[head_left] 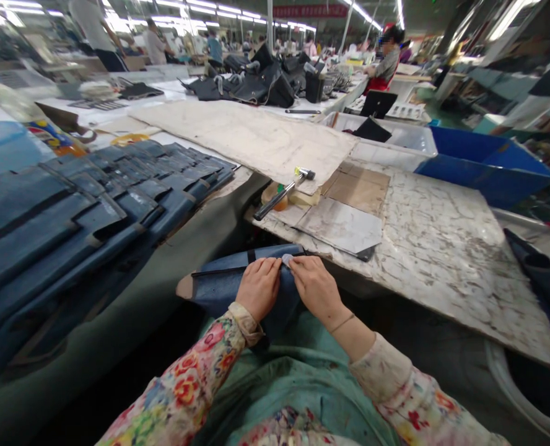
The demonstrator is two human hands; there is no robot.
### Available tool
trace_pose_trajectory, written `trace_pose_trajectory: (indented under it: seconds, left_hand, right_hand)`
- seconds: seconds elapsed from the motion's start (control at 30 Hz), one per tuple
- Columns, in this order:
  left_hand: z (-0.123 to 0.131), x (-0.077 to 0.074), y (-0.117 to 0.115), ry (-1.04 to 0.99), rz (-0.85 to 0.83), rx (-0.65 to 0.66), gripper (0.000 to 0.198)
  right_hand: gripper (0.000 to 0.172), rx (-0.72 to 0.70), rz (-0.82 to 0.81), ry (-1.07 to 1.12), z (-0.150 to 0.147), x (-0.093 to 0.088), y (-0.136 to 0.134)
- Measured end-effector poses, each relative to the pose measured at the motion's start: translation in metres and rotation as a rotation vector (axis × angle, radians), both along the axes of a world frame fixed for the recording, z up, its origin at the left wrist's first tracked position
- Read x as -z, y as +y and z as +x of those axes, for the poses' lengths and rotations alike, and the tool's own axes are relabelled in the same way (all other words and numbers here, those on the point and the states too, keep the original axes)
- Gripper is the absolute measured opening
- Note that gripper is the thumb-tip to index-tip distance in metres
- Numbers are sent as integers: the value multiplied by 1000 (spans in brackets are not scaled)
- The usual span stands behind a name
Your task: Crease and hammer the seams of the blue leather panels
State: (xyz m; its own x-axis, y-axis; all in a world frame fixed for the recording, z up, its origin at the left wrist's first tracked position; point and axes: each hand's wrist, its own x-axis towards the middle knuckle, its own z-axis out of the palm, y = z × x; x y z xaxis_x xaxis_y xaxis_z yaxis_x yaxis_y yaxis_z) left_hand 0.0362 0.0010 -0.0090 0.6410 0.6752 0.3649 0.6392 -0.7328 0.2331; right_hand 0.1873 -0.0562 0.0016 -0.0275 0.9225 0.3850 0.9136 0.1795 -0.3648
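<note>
A blue leather-like piece (223, 282) with a dark strip and a tan end lies across my lap at the table's front edge. My left hand (259, 286) is closed over its upper edge, fingers pressed together. Right beside it, my right hand (316, 286) pinches a small whitish, translucent bit (287, 259) against the same edge; its exact kind is unclear. The undersides of both hands' fingers are hidden. Beyond the hands, a hammer (284, 195) with a dark grip rests on a roll of tape (275, 199) on the table.
Overlapping blue pieces (112, 192) cover the left bench. A pale cloth-covered board (251, 133), a grey sheet (340, 226) and a scuffed white board (442, 248) lie ahead. White (396, 145) and blue (488, 161) bins stand at right. Black bags (261, 80) are piled behind; a co-worker (389, 62) is farther off.
</note>
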Motion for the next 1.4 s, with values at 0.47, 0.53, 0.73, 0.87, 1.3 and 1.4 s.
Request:
trace_pose_trajectory:
  seconds: [0.47, 0.53, 0.73, 0.87, 1.3, 1.4]
  left_hand:
    - [-59, 12, -13, -10, 95, -127, 37]
    - [-62, 16, -18, 10, 105, -126, 39]
    - [-62, 22, -27, 78, 125, -149, 42]
    - [-63, 21, -31, 87, 118, -165, 41]
    - [-51, -3, -17, 52, -14, -286, 27]
    - [-49, -7, -12, 84, -36, -266, 25]
  right_hand:
    - [29, -128, -35, -38, -45, -2, 19]
    - [28, -126, -28, -34, -42, -1, 19]
    - [27, -163, -63, 30, -32, -5, 17]
    - [26, -213, -132, 97, -26, -8, 20]
    - [23, -412, -334, 153, -12, -24, 49]
    - [23, -441, -353, 70, -12, -28, 52]
